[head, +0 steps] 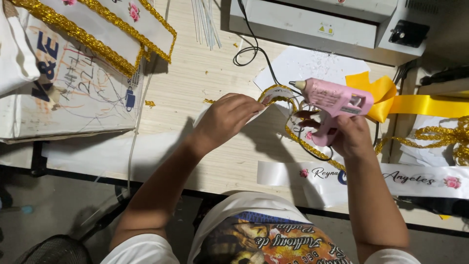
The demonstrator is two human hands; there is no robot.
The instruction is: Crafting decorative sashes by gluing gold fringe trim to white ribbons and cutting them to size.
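My right hand (348, 136) grips a pink hot glue gun (332, 101), its nozzle pointing left toward the end of a white satin sash (273, 94). My left hand (228, 117) pinches that sash end, where gold glitter trim (303, 139) curves along its edge. The sash runs down under my right hand and across the light wooden table (195, 83) to the right, showing printed script and pink roses (452, 182).
A yellow ribbon (405, 100) lies at the right above loose gold trim (442, 139). A grey machine (312, 24) sits at the back with a black cord (249, 51). A gold-trimmed sash (105, 34) rests on a scribbled white box (73, 88) at the left. Glue sticks (205, 22) lie nearby.
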